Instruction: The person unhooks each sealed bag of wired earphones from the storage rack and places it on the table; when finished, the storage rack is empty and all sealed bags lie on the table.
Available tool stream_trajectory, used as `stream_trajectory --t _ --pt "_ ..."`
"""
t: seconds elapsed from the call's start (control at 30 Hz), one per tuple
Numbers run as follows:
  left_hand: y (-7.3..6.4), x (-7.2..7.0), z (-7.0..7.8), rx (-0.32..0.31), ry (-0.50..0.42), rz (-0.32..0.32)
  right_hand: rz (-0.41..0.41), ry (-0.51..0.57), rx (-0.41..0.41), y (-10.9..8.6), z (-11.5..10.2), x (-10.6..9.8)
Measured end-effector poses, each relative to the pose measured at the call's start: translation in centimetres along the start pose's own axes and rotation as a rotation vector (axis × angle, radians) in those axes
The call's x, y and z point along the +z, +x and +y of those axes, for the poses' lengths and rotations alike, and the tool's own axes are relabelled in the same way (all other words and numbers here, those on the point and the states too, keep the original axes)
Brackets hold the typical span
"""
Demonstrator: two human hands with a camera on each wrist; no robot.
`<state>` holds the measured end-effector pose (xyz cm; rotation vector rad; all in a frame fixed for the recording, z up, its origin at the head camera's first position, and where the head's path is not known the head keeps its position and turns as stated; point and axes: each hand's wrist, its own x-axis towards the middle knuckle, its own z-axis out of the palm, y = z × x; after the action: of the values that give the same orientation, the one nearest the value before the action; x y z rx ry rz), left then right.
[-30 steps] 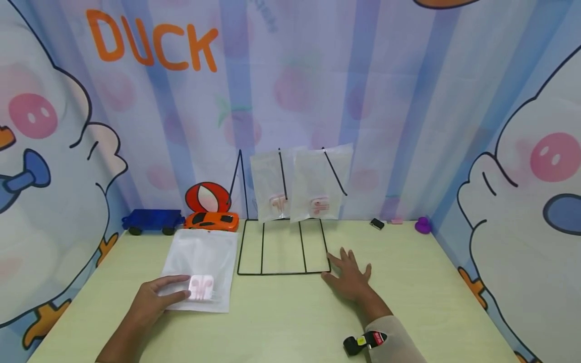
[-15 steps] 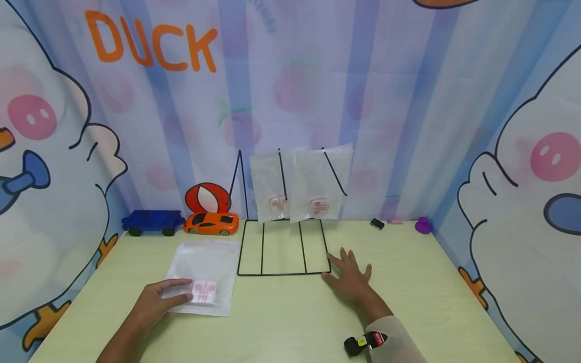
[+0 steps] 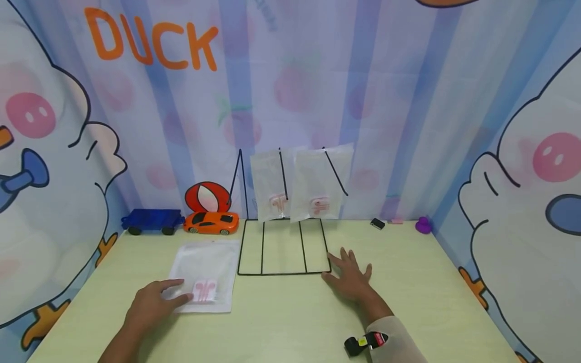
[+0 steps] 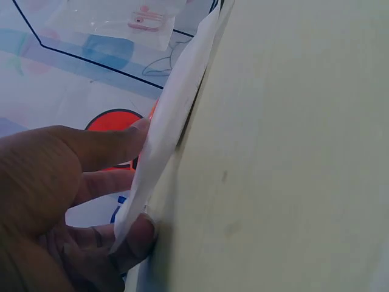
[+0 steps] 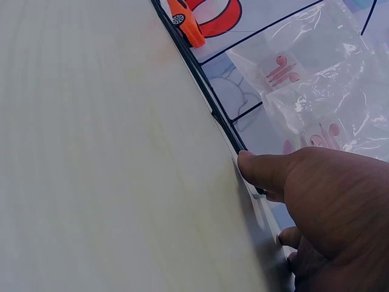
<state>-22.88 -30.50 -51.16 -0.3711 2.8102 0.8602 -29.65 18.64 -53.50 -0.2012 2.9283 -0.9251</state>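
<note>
Handling the white pouch [image 3: 204,259] looks like your current step tbh; I'd guess lifting it calls for a surer pinch. Your left hand [image 3: 150,305] has its edge pinched, thumb on top, one finger apparently tucked under, though that's hard to see. The pouch extends rightward from there; your right hand [image 3: 351,280], fingers spread, touches the wire rack [image 3: 284,274].

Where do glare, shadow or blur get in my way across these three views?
Head view: mostly even light, though the held bag looks pale; left wrist view: dim, rather soft detail, with dark shadow on the table beside the left grip; right wrist view: bright glints on the hanging bags, plus shadow by the right grip.
</note>
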Motion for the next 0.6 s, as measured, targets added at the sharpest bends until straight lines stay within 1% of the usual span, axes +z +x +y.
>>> stream_trajectory --t 0.1,0.17,0.4,0.53,0.6 --pt "-0.5 -0.3 0.2 -0.021 0.074 -0.009 -0.003 0.002 -0.002 -0.1 0.0 0.1" --pt "-0.8 -0.4 0.4 -0.019 0.115 -0.006 -0.004 0.001 -0.001 -0.2 -0.1 0.0" --pt "-2.1 -1.3 1.5 -0.015 0.278 0.076 -0.005 0.003 -0.003 -0.5 -0.1 -0.1" --pt "-2.4 -1.5 2.5 -0.007 0.333 0.095 -0.001 0.01 -0.009 -0.5 -0.2 -0.2" --pt "-2.5 -1.4 3.0 0.018 0.349 0.111 0.008 0.016 -0.015 -0.4 -0.2 -0.2"
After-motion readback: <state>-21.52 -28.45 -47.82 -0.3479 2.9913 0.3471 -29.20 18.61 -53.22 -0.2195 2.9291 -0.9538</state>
